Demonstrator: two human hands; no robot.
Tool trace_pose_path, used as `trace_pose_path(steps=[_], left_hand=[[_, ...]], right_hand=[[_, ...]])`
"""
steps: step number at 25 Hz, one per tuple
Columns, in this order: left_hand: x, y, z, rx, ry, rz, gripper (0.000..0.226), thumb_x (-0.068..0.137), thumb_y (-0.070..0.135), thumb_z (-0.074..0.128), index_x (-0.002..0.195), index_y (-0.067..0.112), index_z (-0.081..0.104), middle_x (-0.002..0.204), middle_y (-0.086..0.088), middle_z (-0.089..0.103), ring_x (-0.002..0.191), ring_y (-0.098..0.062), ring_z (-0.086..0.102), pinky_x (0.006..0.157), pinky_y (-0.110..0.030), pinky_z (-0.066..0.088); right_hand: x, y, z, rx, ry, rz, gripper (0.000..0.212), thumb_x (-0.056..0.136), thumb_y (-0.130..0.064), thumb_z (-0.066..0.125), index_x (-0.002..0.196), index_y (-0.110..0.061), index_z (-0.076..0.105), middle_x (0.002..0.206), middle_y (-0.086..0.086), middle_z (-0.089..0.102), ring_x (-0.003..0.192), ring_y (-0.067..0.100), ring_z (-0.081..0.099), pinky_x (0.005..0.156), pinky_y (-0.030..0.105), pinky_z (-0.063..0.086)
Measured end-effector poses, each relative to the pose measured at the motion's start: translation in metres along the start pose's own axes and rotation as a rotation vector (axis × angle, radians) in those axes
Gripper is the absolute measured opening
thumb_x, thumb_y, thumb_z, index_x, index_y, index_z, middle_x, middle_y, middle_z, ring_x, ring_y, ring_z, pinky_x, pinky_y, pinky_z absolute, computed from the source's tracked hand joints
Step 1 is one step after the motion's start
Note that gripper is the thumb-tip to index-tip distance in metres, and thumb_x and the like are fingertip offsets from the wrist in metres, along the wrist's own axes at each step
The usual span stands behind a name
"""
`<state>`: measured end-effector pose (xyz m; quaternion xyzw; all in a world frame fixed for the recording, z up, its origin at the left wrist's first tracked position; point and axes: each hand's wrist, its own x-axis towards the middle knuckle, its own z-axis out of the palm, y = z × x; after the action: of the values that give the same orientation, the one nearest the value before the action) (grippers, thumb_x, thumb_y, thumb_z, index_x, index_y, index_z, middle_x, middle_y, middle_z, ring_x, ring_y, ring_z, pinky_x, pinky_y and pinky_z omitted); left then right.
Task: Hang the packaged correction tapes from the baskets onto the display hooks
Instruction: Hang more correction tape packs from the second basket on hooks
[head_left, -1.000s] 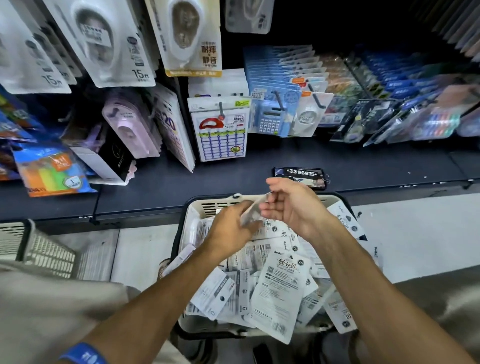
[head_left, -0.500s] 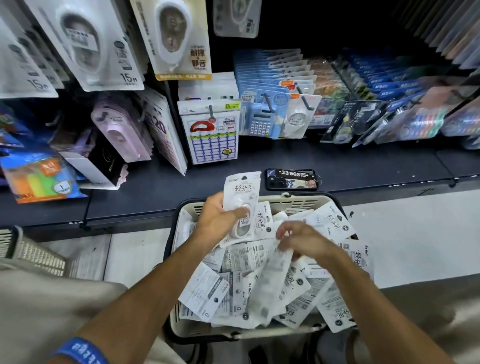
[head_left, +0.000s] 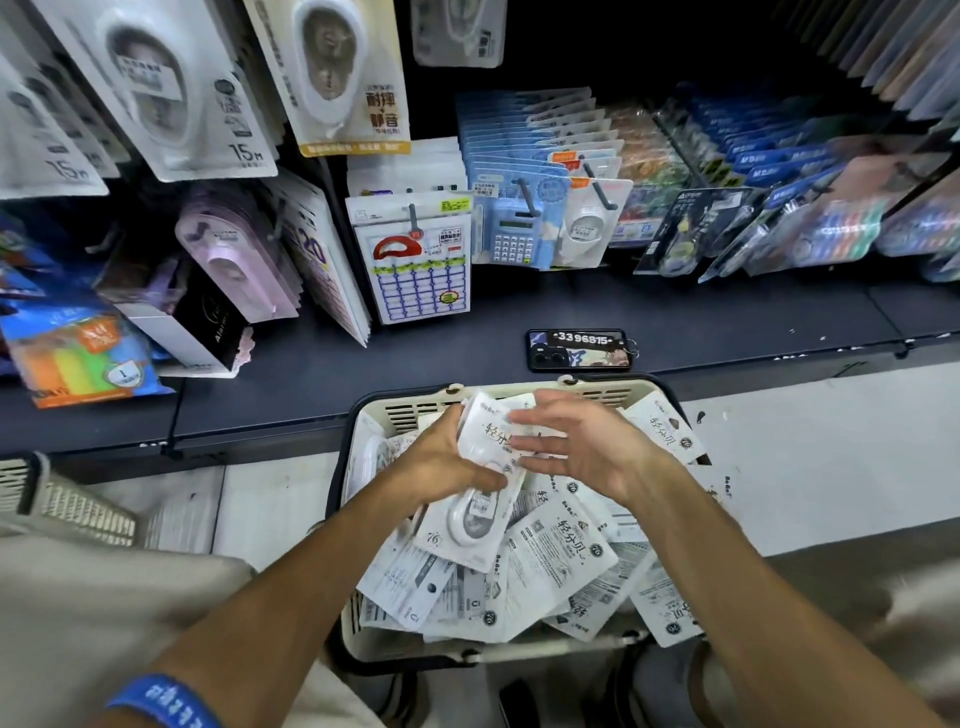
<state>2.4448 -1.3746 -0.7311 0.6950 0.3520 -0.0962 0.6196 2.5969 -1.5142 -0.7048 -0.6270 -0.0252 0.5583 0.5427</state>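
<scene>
Retail shelving with display hooks stands behind a cream basket heaped with loose packaged correction tapes. Left hand grips one packet over the basket's far edge; right hand hovers alongside, fingers spread, holding nothing. Risk: a loose grip would likely drop the packet; overhanging packets at the near-right corner may slide out.

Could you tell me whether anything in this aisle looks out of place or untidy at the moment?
Yes: a phone lies flat on the dark shelf among hanging stock, which is no place for it. Several packets also hang over the rim of the basket and could slip out.
</scene>
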Motion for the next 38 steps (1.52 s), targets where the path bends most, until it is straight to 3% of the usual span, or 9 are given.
trace_pose_path(steps=[4,9,13,19,23,26,28,34,38], left_hand=[[0.000,-0.004,0.000,0.029,0.094,-0.014,0.077,0.067,0.005,0.092,0.128,0.030,0.053,0.109,0.008,0.076,0.099,-0.015,0.074,0.091,-0.044,0.060],[0.002,0.008,0.002,-0.014,0.169,0.044,0.066,0.067,0.001,0.090,0.120,0.029,0.062,0.111,0.007,0.077,0.099,-0.015,0.073,0.092,-0.044,0.059],[0.000,0.012,0.010,0.040,0.074,0.016,0.060,0.077,0.003,0.081,0.129,0.023,0.060,0.114,0.004,0.075,0.105,-0.017,0.071,0.096,-0.041,0.056],[-0.003,0.006,-0.002,-0.221,-0.034,-0.108,0.080,0.084,0.067,0.066,0.149,0.025,0.046,0.142,0.005,0.061,0.127,-0.017,0.062,0.106,-0.038,0.051],[0.000,-0.010,0.007,0.066,0.069,-0.095,0.089,0.063,0.018,0.096,0.137,0.027,0.046,0.118,0.007,0.072,0.108,-0.014,0.069,0.100,-0.042,0.055],[0.005,-0.006,0.007,0.031,0.139,-0.031,0.083,0.059,0.013,0.095,0.126,0.033,0.050,0.108,0.015,0.074,0.099,-0.007,0.070,0.088,-0.035,0.059],[0.006,-0.001,0.003,-0.004,0.191,0.001,0.077,0.058,0.013,0.095,0.116,0.039,0.053,0.098,0.020,0.074,0.090,0.001,0.071,0.072,-0.023,0.058],[0.004,0.007,0.004,0.005,0.274,0.125,0.071,0.052,0.020,0.091,0.109,0.045,0.056,0.096,0.025,0.075,0.088,0.003,0.071,0.072,-0.021,0.058],[0.002,0.010,0.003,-0.051,0.177,0.175,0.072,0.062,0.009,0.093,0.113,0.044,0.056,0.098,0.023,0.076,0.086,0.006,0.072,0.065,-0.012,0.054]], right_hand=[[-0.001,0.026,-0.022,-1.311,0.082,0.174,0.041,0.089,-0.030,0.071,0.120,-0.010,0.053,0.115,0.007,0.066,0.102,0.024,0.066,0.075,0.032,0.050],[-0.008,0.012,-0.014,-0.663,-0.074,0.071,0.022,0.082,0.003,0.067,0.086,-0.018,0.061,0.082,0.004,0.062,0.059,0.012,0.057,0.049,0.023,0.044],[-0.004,-0.017,0.000,-0.066,0.070,0.025,0.023,0.080,0.005,0.055,0.075,-0.015,0.066,0.068,0.006,0.061,0.063,0.021,0.059,0.062,0.029,0.048],[-0.002,0.000,0.007,-0.069,-0.070,0.099,0.014,0.093,-0.022,0.061,0.106,-0.018,0.062,0.116,0.003,0.076,0.102,0.021,0.068,0.094,0.043,0.050],[0.009,0.026,0.010,-0.031,0.021,-0.016,0.037,0.092,-0.011,0.066,0.126,-0.018,0.053,0.111,0.006,0.077,0.099,0.023,0.073,0.088,0.042,0.055],[0.014,0.036,-0.013,-0.841,0.351,-0.107,0.020,0.090,-0.020,0.066,0.103,-0.014,0.053,0.093,0.003,0.065,0.086,0.021,0.062,0.070,0.033,0.050],[0.012,0.051,-0.017,-1.075,0.193,-0.002,0.020,0.087,-0.017,0.067,0.094,-0.016,0.048,0.089,0.001,0.056,0.081,0.018,0.055,0.062,0.030,0.043],[-0.001,-0.006,-0.007,-0.427,0.268,-0.336,0.027,0.077,0.007,0.060,0.071,-0.019,0.056,0.068,0.003,0.062,0.054,0.013,0.047,0.047,0.021,0.038],[-0.012,-0.044,0.013,-0.124,0.138,-0.139,0.027,0.075,0.002,0.059,0.057,-0.017,0.066,0.056,0.003,0.059,0.048,0.017,0.054,0.052,0.025,0.051]])
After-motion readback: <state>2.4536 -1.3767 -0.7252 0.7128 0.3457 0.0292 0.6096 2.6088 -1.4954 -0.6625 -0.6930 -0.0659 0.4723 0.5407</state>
